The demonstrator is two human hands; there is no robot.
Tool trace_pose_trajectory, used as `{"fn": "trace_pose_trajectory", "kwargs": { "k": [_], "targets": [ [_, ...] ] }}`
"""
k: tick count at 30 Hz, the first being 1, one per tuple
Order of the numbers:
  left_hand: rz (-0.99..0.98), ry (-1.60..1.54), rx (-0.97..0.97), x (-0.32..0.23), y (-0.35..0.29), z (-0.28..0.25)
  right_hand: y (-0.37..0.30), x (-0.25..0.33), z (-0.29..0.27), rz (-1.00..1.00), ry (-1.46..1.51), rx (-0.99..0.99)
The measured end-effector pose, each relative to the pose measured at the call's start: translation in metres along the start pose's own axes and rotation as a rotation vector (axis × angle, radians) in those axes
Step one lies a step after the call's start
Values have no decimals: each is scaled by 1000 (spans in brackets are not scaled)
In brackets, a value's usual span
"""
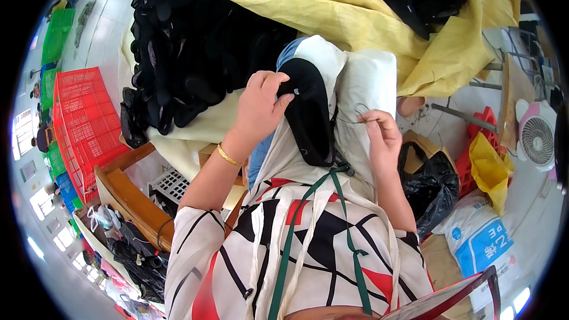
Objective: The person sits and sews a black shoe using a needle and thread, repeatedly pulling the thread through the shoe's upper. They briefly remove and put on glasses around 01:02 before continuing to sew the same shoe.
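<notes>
A black cloth shoe [313, 115] lies lengthwise over the pale cloth [370, 77] on my lap. My left hand [265, 102], with a gold bracelet at the wrist, is closed on its upper left edge between thumb and fingers. A small light spot shows on the shoe just beside my fingertips. To the right of the shoe, my right hand [382, 132] pinches a thin dark thread [355, 120] that loops out toward the shoe. Whether a needle is also between those fingers is too small to tell.
A heap of black shoes [178, 53] lies ahead to the left; yellow woven sheeting [332, 3] holds more black pieces. Red plastic crates [86, 124] and a wooden frame [133, 189] stand left. At right are a black bag [430, 181], a white sack [474, 231] and a fan [537, 133].
</notes>
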State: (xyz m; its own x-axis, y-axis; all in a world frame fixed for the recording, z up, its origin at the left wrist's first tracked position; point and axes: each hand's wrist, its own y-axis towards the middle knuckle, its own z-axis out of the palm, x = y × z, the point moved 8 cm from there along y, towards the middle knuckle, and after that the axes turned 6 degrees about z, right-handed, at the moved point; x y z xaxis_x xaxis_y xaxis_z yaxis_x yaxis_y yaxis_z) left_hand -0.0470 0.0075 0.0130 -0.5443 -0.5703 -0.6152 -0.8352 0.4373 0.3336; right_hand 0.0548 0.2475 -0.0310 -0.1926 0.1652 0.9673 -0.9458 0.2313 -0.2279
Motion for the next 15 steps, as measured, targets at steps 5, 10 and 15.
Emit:
{"fn": "trace_pose_trajectory", "kwargs": {
  "k": [5,10,15],
  "targets": [
    [-8,-25,130,-11,-1,10,-27,-38,-120,104,385,-288],
    [-34,40,167,-22,14,10,-53,-56,-165,224,349,-496],
    [-128,355,164,-17,25,22,-34,-49,-112,252,349,-402]
  ]
}}
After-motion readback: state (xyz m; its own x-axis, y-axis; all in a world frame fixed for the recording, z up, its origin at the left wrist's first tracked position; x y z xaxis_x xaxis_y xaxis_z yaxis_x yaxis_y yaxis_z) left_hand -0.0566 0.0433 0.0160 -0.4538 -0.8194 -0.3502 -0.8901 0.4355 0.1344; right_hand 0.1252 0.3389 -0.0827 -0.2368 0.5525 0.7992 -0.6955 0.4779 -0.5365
